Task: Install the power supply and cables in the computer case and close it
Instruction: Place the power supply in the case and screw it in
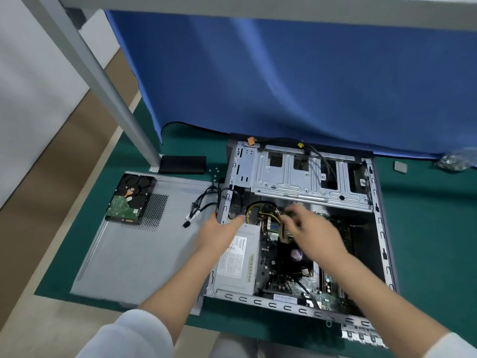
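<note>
Supply (238, 262) seated in open case (302, 174) on tabletop (426, 218); left hand (222, 232) rests flat on it, right hand (309, 228) pinches cables (268, 215), blurred; side panel (144, 244) still off.

Left hand (222, 232) flat; right hand (313, 229) curled, blurred.

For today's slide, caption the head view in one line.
Right hand plugs a cable into the open case; left hand steadies the power supply.

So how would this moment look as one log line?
silver boxy power supply: seated in case | left hand: resting on it | right hand: pinching yellow-black cable bundle
</note>
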